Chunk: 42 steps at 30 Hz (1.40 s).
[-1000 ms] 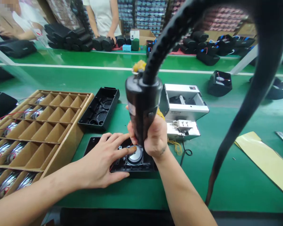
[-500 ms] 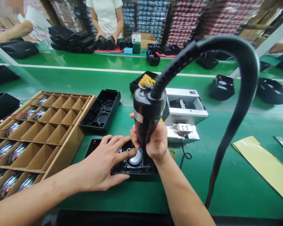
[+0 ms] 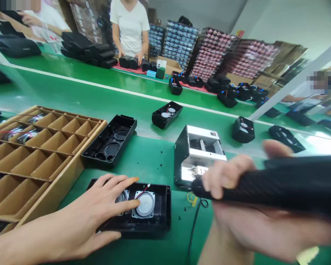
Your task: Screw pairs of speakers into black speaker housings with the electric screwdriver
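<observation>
My left hand [image 3: 99, 213] lies flat with spread fingers on a black speaker housing [image 3: 160, 217] on the green bench, fingertips at a round silver speaker driver [image 3: 145, 204] seated in it. My right hand [image 3: 231, 184], blurred by motion, is wrapped round a black electric screwdriver [image 3: 278, 184] that lies nearly level, raised to the right of the housing. The tool's tip points left, toward a white and black screw feeder box [image 3: 200, 154].
A cardboard divider tray [image 3: 38, 154] with speaker drivers fills the left. An empty black housing [image 3: 110, 141] stands behind. More housings [image 3: 167, 114] ride the green belt. People stand at the far bench among stacked black speakers and boxes.
My right hand lifted the screwdriver off the housing and swung it up to the right, from upright to nearly level. The view tilted up. My left hand stayed on the housing.
</observation>
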### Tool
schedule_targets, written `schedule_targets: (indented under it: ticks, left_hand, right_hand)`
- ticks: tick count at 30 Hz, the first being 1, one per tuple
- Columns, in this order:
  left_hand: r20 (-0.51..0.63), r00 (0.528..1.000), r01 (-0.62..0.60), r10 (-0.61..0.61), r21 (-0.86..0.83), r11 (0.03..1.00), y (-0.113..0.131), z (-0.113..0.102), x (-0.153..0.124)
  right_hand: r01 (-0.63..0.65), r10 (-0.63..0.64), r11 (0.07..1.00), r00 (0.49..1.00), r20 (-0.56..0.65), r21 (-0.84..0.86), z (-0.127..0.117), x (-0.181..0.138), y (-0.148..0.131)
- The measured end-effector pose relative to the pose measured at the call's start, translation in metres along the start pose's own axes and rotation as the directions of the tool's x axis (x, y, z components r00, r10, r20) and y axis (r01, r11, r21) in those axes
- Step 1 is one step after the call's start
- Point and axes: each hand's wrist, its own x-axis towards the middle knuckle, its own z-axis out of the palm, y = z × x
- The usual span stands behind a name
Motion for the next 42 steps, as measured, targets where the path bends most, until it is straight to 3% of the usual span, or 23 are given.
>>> schedule_targets:
  ticks: [3, 6, 13, 25, 30, 42]
  left_hand:
    - [-0.029, 0.999, -0.014, 0.013, -0.021, 1.000, -0.001, 0.007, -0.002]
    - [-0.030, 0.999, -0.035, 0.034, -0.044, 0.998, 0.004, 0.010, 0.006]
    - [-0.001, 1.000, -0.009, 0.009, -0.102, 0.995, 0.016, 0.007, 0.016]
    - [0.121, 0.992, 0.044, -0.024, -0.161, 0.986, 0.021, -0.010, 0.023]
    - [0.128, 0.991, 0.056, -0.035, -0.166, 0.985, 0.021, -0.008, 0.023]
    - [0.097, 0.995, 0.032, -0.018, -0.151, 0.988, 0.020, -0.008, 0.023]
  right_hand:
    - [0.177, -0.195, 0.968, 0.977, -0.089, -0.178, -0.030, 0.022, -0.017]
    - [0.237, -0.297, 0.927, 0.937, -0.182, -0.292, -0.042, 0.040, -0.003]
    - [0.123, -0.211, 0.932, 0.949, -0.234, -0.340, -0.032, 0.042, 0.029]
    - [0.130, -0.197, 0.945, 0.959, -0.204, -0.302, -0.046, 0.041, 0.028]
    - [0.182, -0.256, 0.929, 0.944, -0.206, -0.321, -0.050, 0.048, 0.022]
    - [0.138, -0.202, 0.946, 0.959, -0.200, -0.292, -0.054, 0.041, 0.028]
